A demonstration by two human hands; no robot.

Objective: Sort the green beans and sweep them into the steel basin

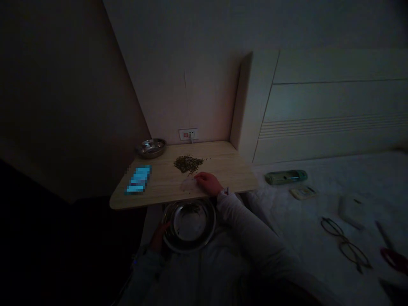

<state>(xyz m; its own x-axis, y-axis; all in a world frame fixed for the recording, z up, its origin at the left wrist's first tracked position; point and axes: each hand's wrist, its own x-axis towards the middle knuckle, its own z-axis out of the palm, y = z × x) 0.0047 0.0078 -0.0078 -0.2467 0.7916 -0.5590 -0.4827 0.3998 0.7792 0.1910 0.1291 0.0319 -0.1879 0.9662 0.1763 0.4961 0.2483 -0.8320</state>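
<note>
On the wooden tabletop (223,159) lies a loose pile of small dark-green grains (188,163), like mung beans. My right hand (208,183) is just in front of the pile, its fingers closed on a thin, pale, see-through scraper-like piece (189,184) that rests flat near the table's front edge. Below that edge, a wide steel bowl (190,221) sits over my lap, with a few dark specks inside. My left hand (159,236) grips the bowl's left rim; the dim light hides part of its fingers.
A smaller steel bowl (151,148) stands at the table's back left, with a lit phone (138,179) in front of it. On the bed at right lie a green case (286,177), a small packet (304,193), glasses (346,243) and red-handled scissors (395,258). A wall socket (188,134) is behind the table.
</note>
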